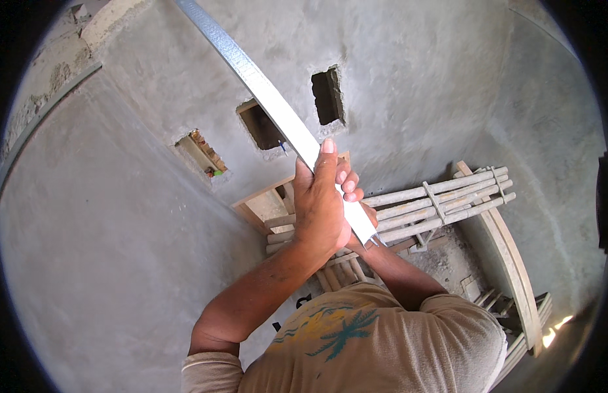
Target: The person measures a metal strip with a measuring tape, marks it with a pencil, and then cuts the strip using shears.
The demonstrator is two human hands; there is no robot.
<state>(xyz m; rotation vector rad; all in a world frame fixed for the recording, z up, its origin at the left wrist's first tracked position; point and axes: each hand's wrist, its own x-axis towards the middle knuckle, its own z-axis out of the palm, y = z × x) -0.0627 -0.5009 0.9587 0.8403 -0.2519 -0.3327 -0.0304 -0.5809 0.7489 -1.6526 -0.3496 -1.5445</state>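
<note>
A long, shiny metal channel (251, 75) slants from the top of the view down toward my chest, its near end cut open with thin edges. My left hand (319, 206) is closed around it a little above that end, thumb laid along the metal and fingertips curled round the right side. Behind the near end is my right hand (371, 213), mostly covered by the channel and my left hand. Its fingers are hidden, so its grip does not show.
The grey plastered wall ahead has three rough openings: a left one (202, 152), a middle one (257, 124) crossed by the channel, and a right one (327, 96). Below are a pole platform (441, 200) and a wooden plank (507, 252) on the right.
</note>
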